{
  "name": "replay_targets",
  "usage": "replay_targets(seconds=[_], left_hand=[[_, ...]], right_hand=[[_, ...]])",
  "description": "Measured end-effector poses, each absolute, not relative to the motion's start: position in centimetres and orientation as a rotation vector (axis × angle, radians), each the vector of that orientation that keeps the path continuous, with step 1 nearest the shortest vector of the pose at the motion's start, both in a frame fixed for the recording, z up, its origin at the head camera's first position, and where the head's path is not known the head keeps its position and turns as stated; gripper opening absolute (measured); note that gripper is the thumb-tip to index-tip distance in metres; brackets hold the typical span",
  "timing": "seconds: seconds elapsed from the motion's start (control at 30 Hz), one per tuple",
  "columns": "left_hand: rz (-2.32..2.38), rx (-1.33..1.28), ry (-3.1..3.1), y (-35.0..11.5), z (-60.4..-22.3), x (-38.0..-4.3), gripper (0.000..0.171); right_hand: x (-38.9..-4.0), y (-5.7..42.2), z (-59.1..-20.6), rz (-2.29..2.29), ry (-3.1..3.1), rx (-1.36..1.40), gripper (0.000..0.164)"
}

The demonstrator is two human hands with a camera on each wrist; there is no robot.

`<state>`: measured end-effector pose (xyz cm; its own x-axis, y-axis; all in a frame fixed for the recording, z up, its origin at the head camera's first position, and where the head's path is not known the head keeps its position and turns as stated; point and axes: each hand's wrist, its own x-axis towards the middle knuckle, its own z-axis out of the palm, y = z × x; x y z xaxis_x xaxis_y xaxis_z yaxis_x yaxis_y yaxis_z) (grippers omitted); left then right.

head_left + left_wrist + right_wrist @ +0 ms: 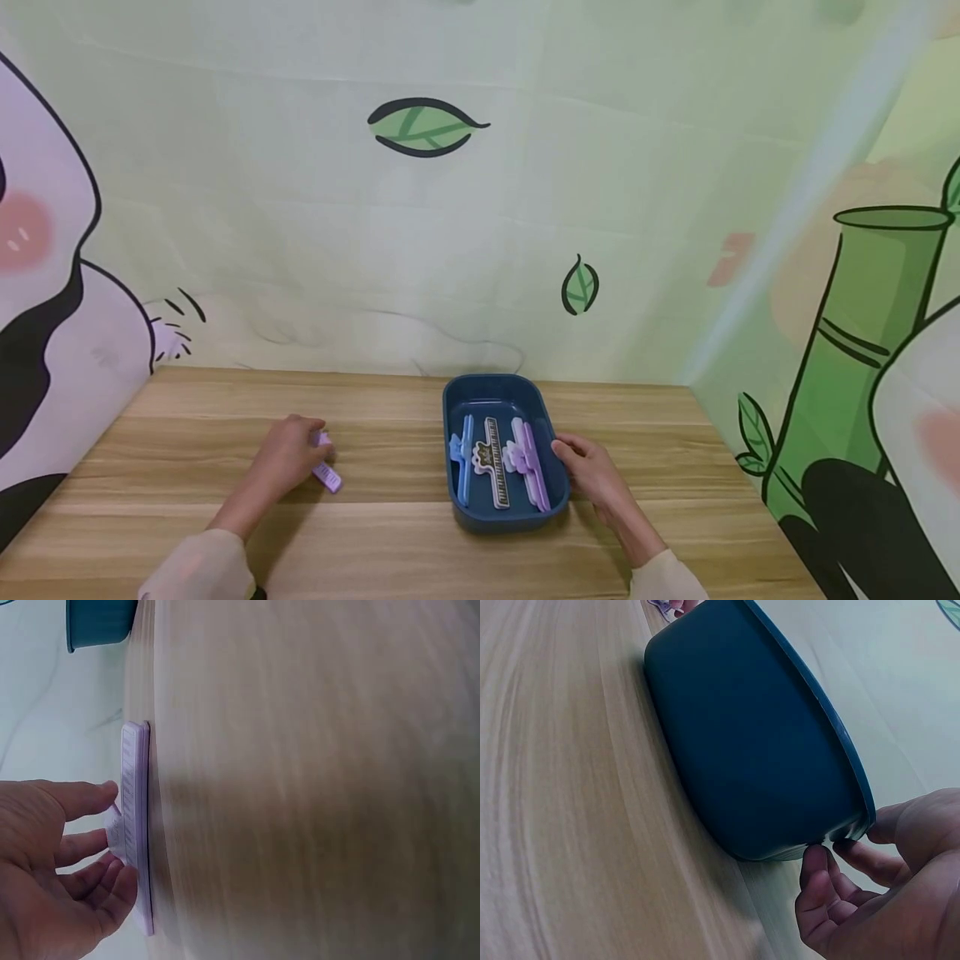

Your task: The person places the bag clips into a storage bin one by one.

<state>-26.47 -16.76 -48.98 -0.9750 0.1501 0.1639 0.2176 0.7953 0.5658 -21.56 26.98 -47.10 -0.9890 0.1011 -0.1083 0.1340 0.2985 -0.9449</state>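
Observation:
My left hand [288,454] is over a light purple clip [327,477] lying on the table left of the box. In the left wrist view the thumb and curled fingers [84,847] are around the small handle of that long-bar clip [135,787]. My right hand [592,475] grips the right side of a dark blue box [504,523], thumb at the rim and fingers against the outer wall. Inside the box lie a blue clip [466,467], a black-and-white patterned clip [495,475] and a purple-and-white clip [531,467], side by side.
The wood-grain table [375,550] ends at a pale green wall cloth [300,208] printed with leaves, bamboo and panda figures. The box stands near the table's back edge, right of the middle.

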Motion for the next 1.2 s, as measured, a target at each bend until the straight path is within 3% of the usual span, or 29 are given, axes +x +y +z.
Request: replay_targets(seconds=[0.8,1.2], left_hand=[[-0.751,-0.337,-2.858,-16.0,-48.9,-26.0,0.039],[-0.988,-0.392,-2.671,-16.9,-48.8,-25.0,0.036]], right_hand=[[-21.5,26.9,-47.0,-1.824,2.507,0.244,0.04],[-21.5,26.9,-47.1,-1.824,2.5,0.245,0.038]])
